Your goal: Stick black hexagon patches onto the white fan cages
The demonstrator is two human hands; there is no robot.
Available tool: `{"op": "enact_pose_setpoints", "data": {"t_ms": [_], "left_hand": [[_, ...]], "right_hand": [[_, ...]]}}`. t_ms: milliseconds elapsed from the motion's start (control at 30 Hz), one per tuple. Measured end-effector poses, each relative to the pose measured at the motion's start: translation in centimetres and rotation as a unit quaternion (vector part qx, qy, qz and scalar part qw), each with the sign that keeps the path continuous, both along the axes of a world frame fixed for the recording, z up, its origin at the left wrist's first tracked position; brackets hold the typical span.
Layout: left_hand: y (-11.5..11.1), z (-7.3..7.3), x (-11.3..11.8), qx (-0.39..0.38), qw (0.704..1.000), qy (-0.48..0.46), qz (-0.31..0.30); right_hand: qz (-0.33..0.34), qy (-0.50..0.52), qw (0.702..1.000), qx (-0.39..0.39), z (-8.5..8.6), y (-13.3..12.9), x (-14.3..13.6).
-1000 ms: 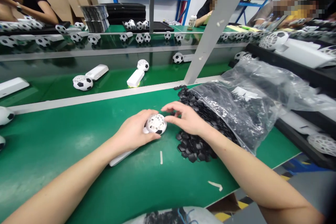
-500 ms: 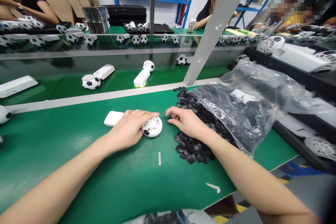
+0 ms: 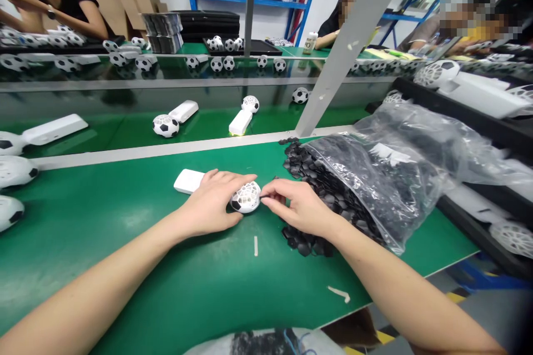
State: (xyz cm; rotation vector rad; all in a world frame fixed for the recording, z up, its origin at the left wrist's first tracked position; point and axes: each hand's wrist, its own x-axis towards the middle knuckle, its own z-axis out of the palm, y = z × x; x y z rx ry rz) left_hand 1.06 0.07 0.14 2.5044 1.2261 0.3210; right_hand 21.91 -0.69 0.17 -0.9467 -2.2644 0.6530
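Note:
My left hand (image 3: 214, 202) grips a white handheld fan (image 3: 245, 197) whose round head looks like a football; its white handle (image 3: 188, 181) sticks out to the left on the green table (image 3: 125, 222). My right hand (image 3: 297, 205) pinches at the right edge of the fan head, fingertips together, apparently on a small black piece. Just right of that hand lies a pile of small black pieces (image 3: 316, 188) spilling from a clear plastic bag (image 3: 395, 172).
Beyond a white strip, a green conveyor (image 3: 125, 130) carries more football fans (image 3: 166, 125). Other fans lie at the left edge (image 3: 12, 172). A slanted grey post (image 3: 333, 66) rises behind the bag. Other people work at the far side. Black trays with fans stand right.
The fan was turned so its handle points away to the left instead of towards me. My right hand went to the black pile and has come back to the fan head.

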Motion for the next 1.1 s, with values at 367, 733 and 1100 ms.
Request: {"op": "enact_pose_setpoints", "data": {"t_ms": [367,733,1100], "left_hand": [[-0.3,-0.3,1.0,0.003,0.996,-0.036,0.079],[-0.5,-0.4,1.6,0.022,0.994,-0.048,0.092],[0.5,0.1,0.5,-0.023,0.998,-0.053,0.007]], "right_hand": [[-0.012,0.057,0.996,-0.066,-0.5,-0.2,-0.7],[-0.064,0.09,0.985,-0.134,-1.5,0.3,-1.5],[-0.296,-0.177,0.939,-0.002,-1.3,5.3,1.9]]}}
